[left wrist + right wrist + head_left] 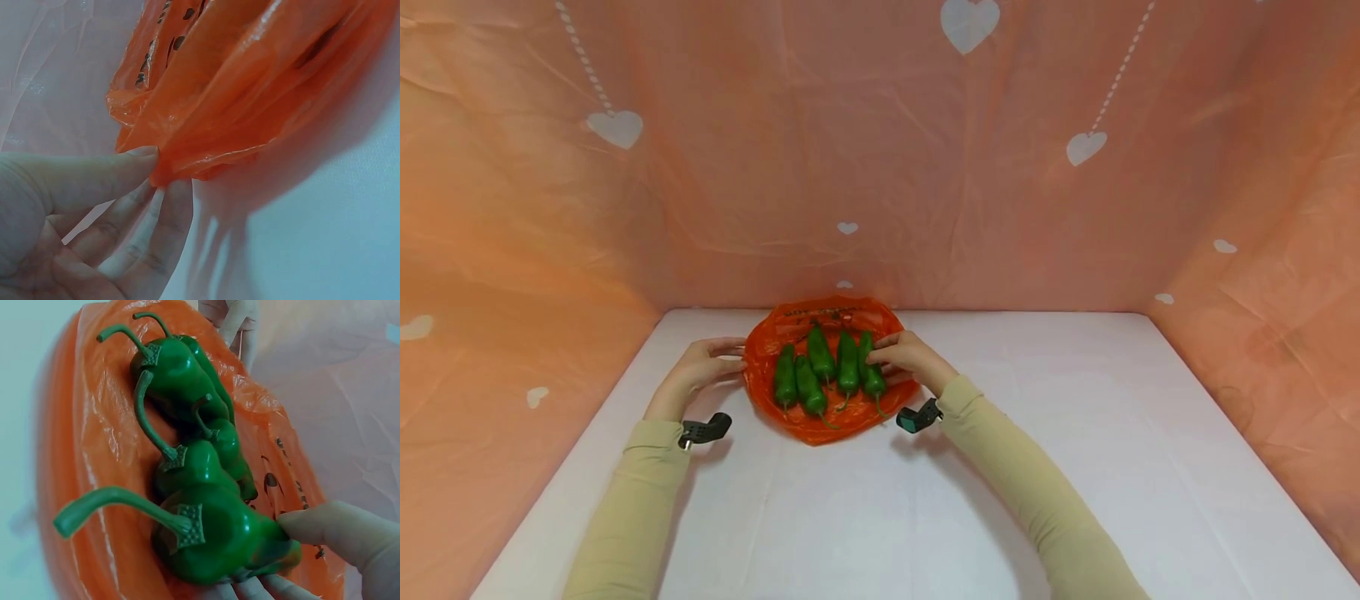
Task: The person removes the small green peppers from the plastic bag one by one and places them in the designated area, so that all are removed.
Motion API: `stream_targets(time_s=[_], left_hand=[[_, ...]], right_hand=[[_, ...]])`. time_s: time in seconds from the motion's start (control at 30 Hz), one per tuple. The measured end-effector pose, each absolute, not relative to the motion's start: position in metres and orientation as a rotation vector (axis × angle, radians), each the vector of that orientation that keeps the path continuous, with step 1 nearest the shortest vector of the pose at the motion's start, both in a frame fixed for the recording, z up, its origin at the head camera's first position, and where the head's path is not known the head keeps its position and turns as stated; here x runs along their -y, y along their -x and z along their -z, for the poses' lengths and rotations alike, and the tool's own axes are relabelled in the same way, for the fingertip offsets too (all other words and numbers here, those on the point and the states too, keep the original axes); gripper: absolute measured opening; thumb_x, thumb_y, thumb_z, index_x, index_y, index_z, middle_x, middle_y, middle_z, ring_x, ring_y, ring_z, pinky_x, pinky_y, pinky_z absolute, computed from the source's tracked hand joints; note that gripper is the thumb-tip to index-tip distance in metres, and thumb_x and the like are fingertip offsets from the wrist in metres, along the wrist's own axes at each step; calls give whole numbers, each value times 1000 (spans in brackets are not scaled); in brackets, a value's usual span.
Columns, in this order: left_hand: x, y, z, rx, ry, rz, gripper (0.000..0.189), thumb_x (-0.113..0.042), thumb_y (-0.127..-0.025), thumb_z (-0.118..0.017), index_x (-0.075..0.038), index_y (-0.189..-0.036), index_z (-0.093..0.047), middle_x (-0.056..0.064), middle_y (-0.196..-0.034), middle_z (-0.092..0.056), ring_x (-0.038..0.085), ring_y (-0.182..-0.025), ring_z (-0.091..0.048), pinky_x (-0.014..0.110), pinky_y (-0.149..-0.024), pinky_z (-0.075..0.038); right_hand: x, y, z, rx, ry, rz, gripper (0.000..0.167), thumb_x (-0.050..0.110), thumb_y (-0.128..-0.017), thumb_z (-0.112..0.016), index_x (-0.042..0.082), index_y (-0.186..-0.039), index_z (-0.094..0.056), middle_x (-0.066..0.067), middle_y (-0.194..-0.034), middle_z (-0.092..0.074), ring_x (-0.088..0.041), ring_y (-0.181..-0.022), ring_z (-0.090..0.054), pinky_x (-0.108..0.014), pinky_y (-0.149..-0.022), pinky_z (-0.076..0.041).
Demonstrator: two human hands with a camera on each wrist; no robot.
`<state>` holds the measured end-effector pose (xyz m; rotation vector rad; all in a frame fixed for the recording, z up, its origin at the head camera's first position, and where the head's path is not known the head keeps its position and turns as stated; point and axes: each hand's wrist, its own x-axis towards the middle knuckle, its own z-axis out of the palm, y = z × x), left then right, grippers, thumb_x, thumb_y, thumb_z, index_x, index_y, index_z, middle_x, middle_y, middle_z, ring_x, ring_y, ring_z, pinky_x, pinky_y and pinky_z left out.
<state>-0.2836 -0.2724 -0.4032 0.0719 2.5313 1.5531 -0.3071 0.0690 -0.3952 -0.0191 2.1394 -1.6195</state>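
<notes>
An orange plastic bag (812, 429) lies spread on the table with several long green peppers (847, 367) side by side on it. My left hand (700, 367) is at the bag's left edge; in the left wrist view its thumb and fingertips pinch a fold of the orange plastic (231, 106). At the right end of the row, my right hand (913, 358) grips the rightmost green pepper (212, 540). The right wrist view has the thumb on one side of that pepper and the other fingers partly hidden beneath it. Its curved stem points away from the hand.
The white-covered table (850, 517) runs back to an orange cloth wall (887, 167) printed with white hearts. More of this cloth stands at both sides. A small black camera sits at each wrist. Dark printing shows on the bag's far part.
</notes>
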Motion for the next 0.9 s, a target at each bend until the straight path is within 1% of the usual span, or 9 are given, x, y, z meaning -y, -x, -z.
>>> stream_targets(time_s=[0.1,0.2,0.33,0.5,0.57,0.7,0.77,0.9], left_hand=[[272,283,402,-2531,-78,-1549,52,-6,-92,-61,9,-138,-42,32,-131,-49,39,-113,-55,37,-91,-52],[272,282,401,-2552,-72,-1520,53,-8,-93,-62,8,-139,-42,31,-130,-50,40,-115,-54,36,-91,-52],[271,281,401,-2542,-63,-1535,53,-6,-92,-62,8,-139,-42,32,-131,-49,38,-112,-56,37,-90,-52],[271,282,402,-2525,-70,-1568,52,-3,-92,-61,10,-138,-42,33,-130,-48,30,-104,-62,37,-88,-53],[271,282,402,-2534,-65,-1553,52,-4,-92,-61,9,-138,-42,33,-130,-49,31,-104,-62,36,-89,-53],[271,282,402,-2538,-45,-1539,52,-5,-92,-62,8,-139,-42,32,-131,-49,36,-109,-59,36,-89,-53],[271,281,403,-2530,-45,-1546,53,-6,-92,-62,8,-139,-41,32,-131,-48,32,-106,-61,36,-89,-53],[272,281,404,-2467,-74,-1625,54,-2,-92,-60,10,-140,-39,33,-131,-47,18,-95,-65,37,-89,-52]], right_hand=[[-69,307,392,-2144,9,1601,47,13,-86,-69,-4,-127,-55,-14,-105,-64,-26,-91,-63,-39,-80,-57],[-69,307,390,-2143,7,1592,48,13,-86,-69,-4,-128,-54,-14,-107,-63,-28,-95,-62,-39,-81,-56],[-69,305,388,-2128,23,1604,48,11,-86,-69,-3,-130,-53,-14,-106,-63,-27,-94,-62,-39,-79,-57],[-69,306,388,-2089,46,1639,47,9,-87,-68,-3,-131,-53,-13,-104,-63,-27,-92,-63,-40,-79,-57],[-70,306,386,-2091,54,1642,47,10,-87,-68,-1,-130,-54,-13,-104,-64,-27,-93,-63,-40,-79,-57],[-73,305,381,-2097,74,1646,48,12,-87,-69,0,-131,-54,-13,-107,-64,-26,-94,-62,-39,-79,-57],[-76,304,377,-2086,89,1659,49,11,-87,-68,0,-133,-52,-14,-109,-63,-28,-96,-62,-39,-79,-57],[-81,302,369,-2065,117,1686,50,9,-88,-66,1,-135,-50,-16,-113,-62,-31,-100,-61,-39,-80,-57]])
